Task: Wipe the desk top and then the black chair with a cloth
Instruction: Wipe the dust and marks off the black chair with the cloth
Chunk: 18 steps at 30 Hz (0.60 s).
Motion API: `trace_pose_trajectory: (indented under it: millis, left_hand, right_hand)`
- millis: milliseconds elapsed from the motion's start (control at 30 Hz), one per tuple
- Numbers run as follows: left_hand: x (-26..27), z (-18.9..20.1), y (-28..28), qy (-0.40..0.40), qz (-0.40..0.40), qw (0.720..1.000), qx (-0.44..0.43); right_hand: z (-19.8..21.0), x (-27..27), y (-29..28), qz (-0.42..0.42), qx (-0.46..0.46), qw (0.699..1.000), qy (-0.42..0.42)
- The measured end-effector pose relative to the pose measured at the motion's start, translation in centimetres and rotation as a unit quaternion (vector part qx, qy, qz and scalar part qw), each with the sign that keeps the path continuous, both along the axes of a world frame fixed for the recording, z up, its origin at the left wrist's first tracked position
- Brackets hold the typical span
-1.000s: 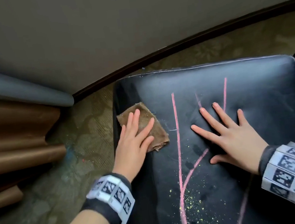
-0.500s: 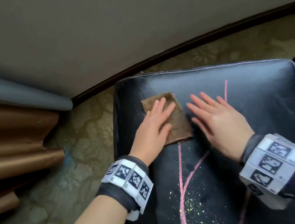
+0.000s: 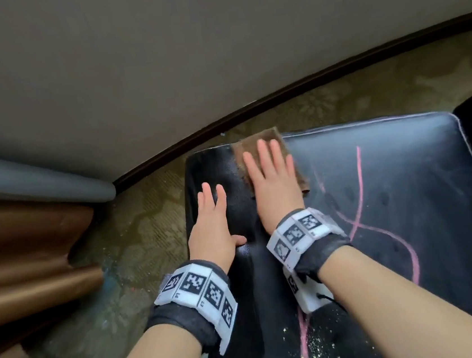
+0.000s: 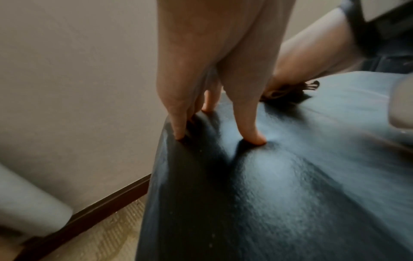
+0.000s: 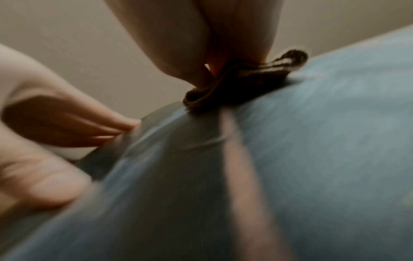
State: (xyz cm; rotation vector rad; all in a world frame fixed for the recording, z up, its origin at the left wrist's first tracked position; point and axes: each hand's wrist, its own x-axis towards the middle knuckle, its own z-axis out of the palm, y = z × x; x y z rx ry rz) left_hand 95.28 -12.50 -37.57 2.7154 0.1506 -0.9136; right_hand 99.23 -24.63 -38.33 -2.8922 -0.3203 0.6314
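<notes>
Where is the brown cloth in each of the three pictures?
Head view: the brown cloth lies at the far edge of the black chair seat, under the right hand.
Left wrist view: only a dark frayed bit of it peeks out, upper middle, behind the left hand.
Right wrist view: its folded edge sits upper middle.
Shared landmark: the black chair seat shows in all three.

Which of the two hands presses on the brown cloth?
The right hand lies flat on the cloth; the left hand rests on the bare chair seat.
</notes>
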Motion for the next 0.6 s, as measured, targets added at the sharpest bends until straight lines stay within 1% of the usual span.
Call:
trace_pose_trajectory:
  millis: [67,100,133,167,200,267,300,333,367,400,433,467,500,533,567,600]
  left_hand:
    - [0.0,-0.1,0.0,0.001,0.003,1.000,0.001]
    - [0.0,-0.2,0.0,0.001,0.000,1.000,0.001]
    - [0.0,-0.2,0.1,0.004,-0.006,1.000,0.004]
    - [0.0,-0.1,0.1,0.007,-0.011,1.000,0.009]
    - [0.1,-0.1,0.0,0.007,-0.015,1.000,0.014]
    - [0.2,0.0,-0.3,0.003,-0.020,1.000,0.024]
    - [0.2,-0.1,-0.5,0.002,-0.019,0.999,0.028]
    - [0.3,-0.1,-0.7,0.000,-0.018,0.999,0.032]
    - [0.4,-0.2,-0.9,-0.002,-0.017,0.999,0.035]
    - [0.5,-0.3,-0.9,-0.002,-0.017,0.999,0.035]
    - [0.6,-0.3,-0.8,-0.003,-0.013,0.999,0.030]
    - [0.6,-0.3,-0.6,-0.005,-0.008,1.000,0.023]
    - [0.6,-0.3,-0.4,-0.006,-0.007,1.000,0.017]
    - [0.6,-0.3,-0.2,-0.004,-0.009,1.000,0.013]
    - [0.5,-0.3,-0.1,0.000,-0.012,1.000,0.012]
    - [0.4,-0.3,-0.1,0.002,-0.015,1.000,0.013]
  right_hand:
    - [-0.6,-0.9,1.1,0.100,0.018,0.995,0.009]
    - [-0.8,-0.8,0.6,0.129,0.034,0.991,-0.009]
    - [-0.9,-0.2,-0.6,0.119,0.052,0.991,-0.038]
    - [-1.1,0.5,-2.1,0.079,0.060,0.993,-0.061]
    - [-1.2,1.3,-3.7,0.025,0.049,0.997,-0.061]
    - [-1.2,2.5,-5.6,-0.069,-0.003,0.998,-0.013]
    - [-1.1,2.7,-5.5,-0.099,-0.016,0.995,-0.006]
    - [-0.7,2.6,-4.6,-0.108,-0.024,0.994,-0.019]
    - [-0.6,2.0,-2.9,-0.081,-0.038,0.995,-0.033]
    - [-0.3,1.2,-1.1,-0.028,-0.036,0.998,-0.043]
    - [-0.5,0.2,0.4,0.038,-0.016,0.998,-0.042]
    - [-0.7,-0.5,1.2,0.103,0.008,0.994,-0.021]
    - [-1.0,-0.7,1.1,0.153,0.032,0.988,-0.013]
    - [-1.2,-0.3,0.1,0.174,0.060,0.982,-0.041]
    - [-1.5,0.4,-1.6,0.155,0.077,0.981,-0.087]
    - [-1.6,1.2,-3.7,0.108,0.083,0.982,-0.132]
